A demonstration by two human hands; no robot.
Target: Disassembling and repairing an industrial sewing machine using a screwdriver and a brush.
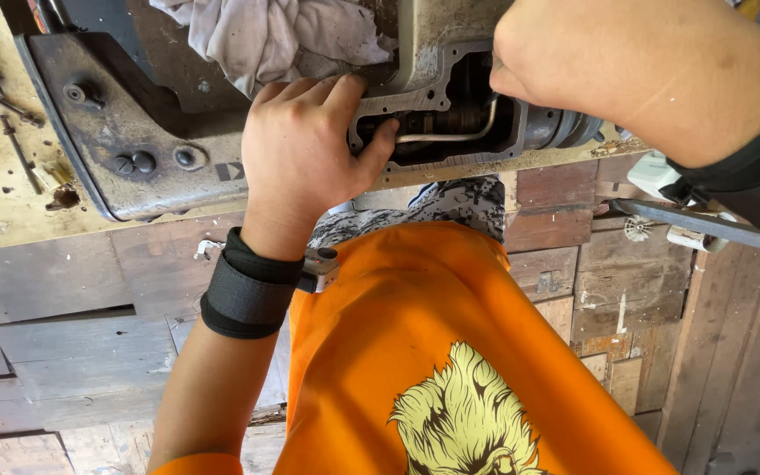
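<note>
A grimy metal machine housing (134, 149) lies tilted on a worn bench, with an open rectangular cavity (450, 114) in its cast body. A thin bent metal tube (450, 136) runs across that cavity. My left hand (310, 149), with a black wrist strap, rests on the cavity's left rim, its thumb touching the tube's left end. My right hand (591, 62) comes in from the upper right. Its fingertips reach into the cavity by the tube's upturned end and are hidden, so its grip cannot be seen.
A crumpled white rag (266, 35) lies on top of the housing. Loose screws and small metal parts (19, 149) sit on the bench to the left. Below are my orange shirt (433, 352) and a plank floor (626, 290). A grey metal bar (697, 224) juts out at right.
</note>
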